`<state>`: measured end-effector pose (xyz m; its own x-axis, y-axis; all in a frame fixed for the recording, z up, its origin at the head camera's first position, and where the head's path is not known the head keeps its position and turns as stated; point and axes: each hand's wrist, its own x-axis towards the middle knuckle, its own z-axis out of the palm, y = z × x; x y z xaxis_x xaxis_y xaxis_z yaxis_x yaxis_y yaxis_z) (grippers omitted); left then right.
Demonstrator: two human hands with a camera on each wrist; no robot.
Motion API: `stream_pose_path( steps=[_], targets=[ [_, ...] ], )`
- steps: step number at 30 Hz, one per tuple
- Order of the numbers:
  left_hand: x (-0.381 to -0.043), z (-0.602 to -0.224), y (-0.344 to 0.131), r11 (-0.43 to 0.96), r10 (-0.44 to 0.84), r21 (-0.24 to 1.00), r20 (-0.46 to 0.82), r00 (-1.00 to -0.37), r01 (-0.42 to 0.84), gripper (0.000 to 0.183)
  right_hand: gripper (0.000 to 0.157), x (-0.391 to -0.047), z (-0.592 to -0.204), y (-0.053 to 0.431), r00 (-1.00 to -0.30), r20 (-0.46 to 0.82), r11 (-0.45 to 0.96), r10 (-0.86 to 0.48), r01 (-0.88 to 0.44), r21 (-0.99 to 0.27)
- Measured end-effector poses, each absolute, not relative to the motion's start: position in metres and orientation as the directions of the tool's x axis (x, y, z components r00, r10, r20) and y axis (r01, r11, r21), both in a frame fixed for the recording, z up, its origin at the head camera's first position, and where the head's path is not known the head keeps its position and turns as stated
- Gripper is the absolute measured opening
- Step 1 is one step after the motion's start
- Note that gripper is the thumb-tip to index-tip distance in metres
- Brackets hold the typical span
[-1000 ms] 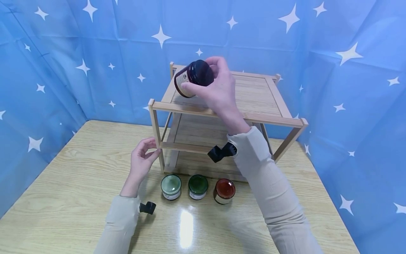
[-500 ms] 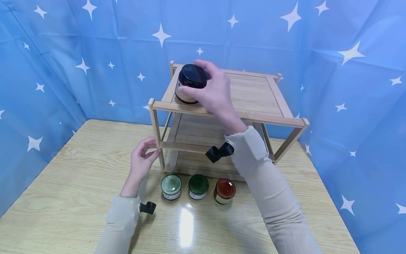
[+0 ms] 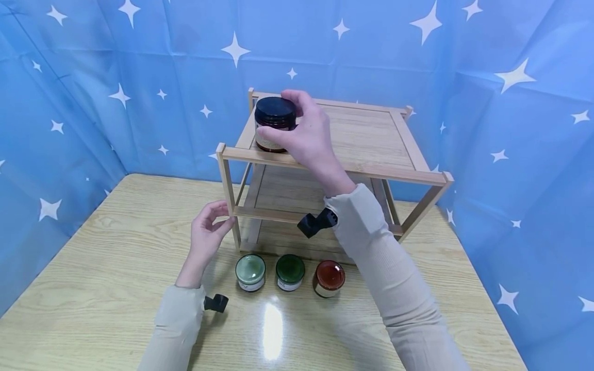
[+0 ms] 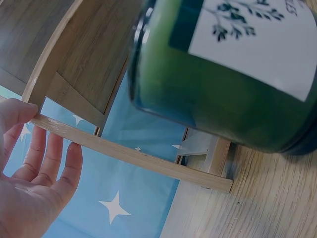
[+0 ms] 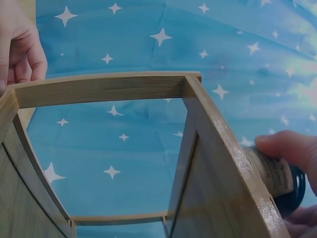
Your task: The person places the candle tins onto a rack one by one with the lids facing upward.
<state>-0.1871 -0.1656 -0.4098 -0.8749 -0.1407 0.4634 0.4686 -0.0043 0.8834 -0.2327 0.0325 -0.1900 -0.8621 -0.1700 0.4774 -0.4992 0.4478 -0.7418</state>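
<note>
My right hand grips a dark jar with a black lid, upright at the front left corner of the top shelf of a wooden rack. The front rail hides the jar's base. In the right wrist view the jar shows behind the rack's side frame, with my thumb on it. My left hand rests with relaxed fingers against the rack's front left post at the middle rail. In the left wrist view its fingers touch the rail.
Three small jars stand in a row on the table before the rack: a pale green lid, a dark green lid and a red lid. The green jar fills the left wrist view. Blue starred cloth surrounds the table.
My right hand has lowered the dark jar from a tilt above the rack to upright at the top shelf's front left corner. The left hand has stayed put.
</note>
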Motion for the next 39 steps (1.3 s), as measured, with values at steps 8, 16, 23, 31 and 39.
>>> stream_pose_path(
  steps=[8, 16, 23, 31, 39],
  targets=[
    [-0.188, -0.41, -0.166, -0.009, -0.138, 0.883, 0.465, -0.875, 0.47, 0.033, 0.073, -0.228, -0.19, 0.036, -0.884, 0.428, 0.449, -0.187, -0.465, -0.763],
    [-0.188, -0.411, -0.166, -0.007, -0.135, 0.886, 0.458, -0.879, 0.463, 0.032, 0.076, -0.221, -0.19, 0.043, -0.897, 0.409, 0.407, -0.17, -0.442, -0.8],
    [-0.189, -0.411, -0.166, -0.003, -0.141, 0.888, 0.455, -0.879, 0.46, 0.032, 0.073, -0.214, -0.195, 0.052, -0.888, 0.433, 0.4, -0.155, -0.458, -0.794],
    [-0.188, -0.411, -0.166, -0.008, -0.135, 0.883, 0.464, -0.876, 0.469, 0.033, 0.072, -0.205, -0.199, 0.062, -0.874, 0.469, 0.392, -0.129, -0.479, -0.785],
    [-0.188, -0.411, -0.166, -0.005, -0.132, 0.883, 0.465, -0.875, 0.469, 0.033, 0.067, -0.195, -0.204, 0.072, -0.86, 0.493, 0.362, -0.131, -0.505, -0.784]
  ],
)
